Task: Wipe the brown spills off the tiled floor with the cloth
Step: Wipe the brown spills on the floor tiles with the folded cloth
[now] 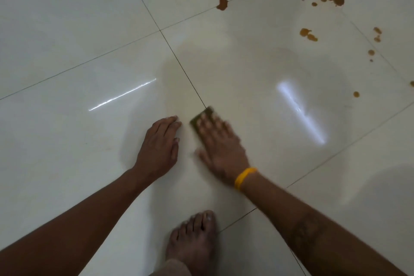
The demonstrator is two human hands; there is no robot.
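My right hand (220,148), with a yellow band on its wrist, presses flat on a small greenish cloth (197,120) on the white tiled floor (78,29); the hand is blurred by motion. Only the cloth's far-left corner shows past my fingers. My left hand (160,148) rests flat on the tile just left of it, fingers together, holding nothing. Brown spills lie far off at the upper right: one long blot (221,0) on a grout line, a pair of patches (308,34), and a cluster (336,0) further back.
My bare foot (195,240) stands on the tile below the hands. More small brown spots (356,94) dot the right edge and top of the floor. Bright light reflections streak the glossy tiles left and right of the hands.
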